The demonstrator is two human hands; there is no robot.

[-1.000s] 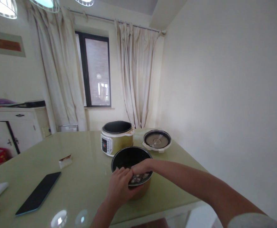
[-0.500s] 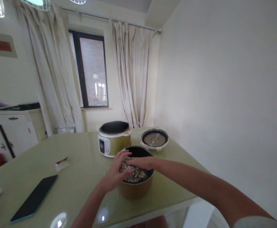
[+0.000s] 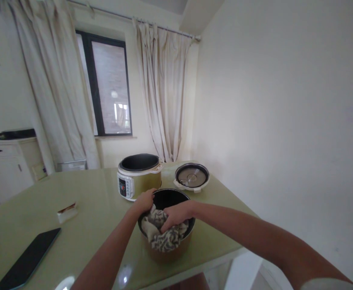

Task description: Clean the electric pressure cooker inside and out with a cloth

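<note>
A patterned grey-and-cream cloth (image 3: 167, 239) lies bunched inside the inner pot (image 3: 167, 257), which has a dark inside and a brownish outside, near the table's front edge. Part of the cloth hangs at the pot's near rim. My right hand (image 3: 178, 213) reaches into the pot and grips the cloth, its fingertips partly hidden in the folds. At the pot's far left rim, my left hand (image 3: 145, 201) is closed over the edge, holding the pot.
Behind the pot stands the open cooker body (image 3: 146, 183), with the round lid (image 3: 192, 177) upside down to its right. A black tablet-like slab (image 3: 28, 257) and a small white-and-brown packet (image 3: 67, 212) lie on the green table (image 3: 94, 193) at left. A wall rises at right.
My left hand has moved from the cloth up to the pot's left rim. My right hand has gathered the cloth, which now shows more over the near side. The view has shifted slightly right.
</note>
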